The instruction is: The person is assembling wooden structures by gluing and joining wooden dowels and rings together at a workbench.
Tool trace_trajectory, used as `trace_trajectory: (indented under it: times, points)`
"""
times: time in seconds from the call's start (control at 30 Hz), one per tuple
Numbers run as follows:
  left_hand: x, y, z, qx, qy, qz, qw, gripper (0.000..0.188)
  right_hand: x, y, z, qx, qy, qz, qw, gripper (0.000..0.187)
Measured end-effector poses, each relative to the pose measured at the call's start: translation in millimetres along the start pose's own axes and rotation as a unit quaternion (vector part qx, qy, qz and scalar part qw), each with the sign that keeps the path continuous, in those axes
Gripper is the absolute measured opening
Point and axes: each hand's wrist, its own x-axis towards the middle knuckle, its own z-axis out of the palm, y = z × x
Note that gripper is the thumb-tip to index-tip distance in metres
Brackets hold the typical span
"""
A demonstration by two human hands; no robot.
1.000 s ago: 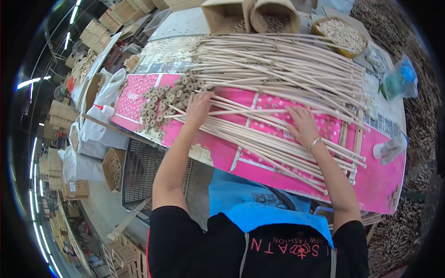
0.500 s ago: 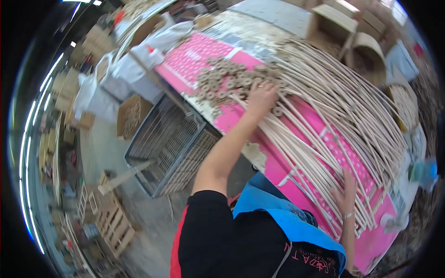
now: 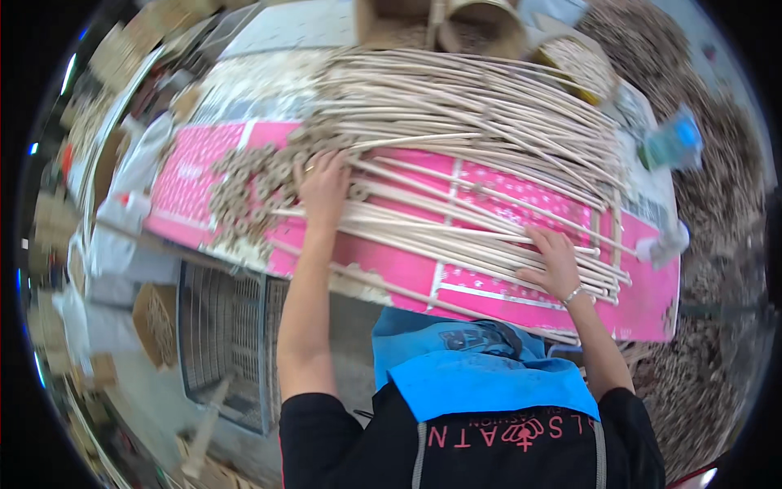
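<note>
My left hand (image 3: 323,189) reaches into a heap of small grey-brown rings (image 3: 259,175) with holes through their middles, beside the left ends of some pale thin rods. Its fingers bend down and look closed. Their tips are hidden, so I cannot make out what they hold. Lying on the right part of a loose bundle of pale rods (image 3: 481,257), my right hand (image 3: 552,262) has its fingers spread. A single ring (image 3: 358,191) sits just right of my left hand, near the rod ends.
A thick layer of more rods (image 3: 464,106) covers the far side of the pink-topped table (image 3: 643,314). Boxes and a round tub (image 3: 482,28) stand behind it. At the right are a bluish bottle (image 3: 674,140) and a white bottle (image 3: 664,244). A grey crate (image 3: 265,350) stands below the left edge.
The whole view has turned, so the table now runs nearly crosswise. My left hand stays at the ring heap. My right hand lies on the rods with its fingers more spread.
</note>
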Motion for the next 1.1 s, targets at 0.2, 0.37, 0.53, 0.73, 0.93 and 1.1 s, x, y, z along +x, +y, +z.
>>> trace_trajectory:
  times: [0.2, 0.37, 0.53, 0.73, 0.93, 1.1]
  points:
    - [8, 48, -49, -0.064, -0.052, 0.005, 0.997, 0.057, -38, -34, -15, 0.046, 0.002, 0.043, 0.998, 0.108]
    - [-39, 109, -119, -0.115, -0.335, 0.263, 0.897, 0.076, -81, -64, -12, 0.131, -0.050, 0.027, 0.990, 0.094]
    - [4, 71, -79, -0.157, -0.237, 0.126, 0.950, 0.046, -90, -66, 5, 0.138, -0.018, 0.013, 0.990, 0.073]
    - [24, 37, -48, -0.137, -0.212, 0.160, 0.954, 0.016, -95, -67, 10, 0.104, -0.010, 0.032, 0.994, 0.038]
    - [34, -11, -46, -0.048, -0.152, 0.171, 0.972, 0.015, -82, -76, 11, 0.104, 0.033, 0.064, 0.992, 0.023]
    - [38, -23, -50, 0.040, -0.144, 0.124, 0.981, 0.014, -64, -69, 6, 0.081, 0.073, 0.069, 0.992, 0.016]
